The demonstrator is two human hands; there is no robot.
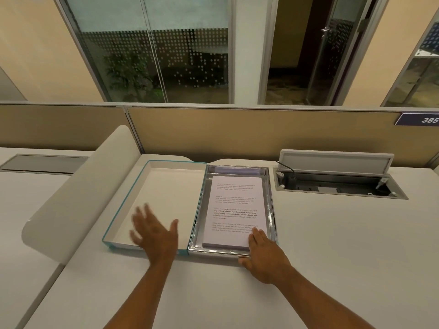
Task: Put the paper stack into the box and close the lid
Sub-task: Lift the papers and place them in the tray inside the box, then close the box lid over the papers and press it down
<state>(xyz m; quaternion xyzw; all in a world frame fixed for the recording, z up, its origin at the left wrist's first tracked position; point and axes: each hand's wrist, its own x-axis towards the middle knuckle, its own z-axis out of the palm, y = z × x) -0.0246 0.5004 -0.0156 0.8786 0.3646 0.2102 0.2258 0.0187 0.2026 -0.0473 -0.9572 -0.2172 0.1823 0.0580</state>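
A: What fills most of the view?

B: A pale table, running from the near edge to a tan partition at the far side. Far right in the table there is a cable hatch with its flap raised.

A: And the box?

B: The box lies open in the middle of the table. Its silver-lined tray is on the right, and the lid, edged in teal, lies flat just left of it, joined along the shared side, inside facing up.

A: Where is the paper stack?

B: The paper stack lies flat inside the tray, printed side up. The silver lining shows all round it.

A: The hands?

B: The left hand is open, fingers spread, above the near part of the lid. It is blurred, so I cannot tell whether it touches the lid. The right hand is open and flat at the near right corner of the tray. Its fingertips rest on the near right corner of the top sheet, and the thumb lies along the tray's near rim. Neither hand grips anything.
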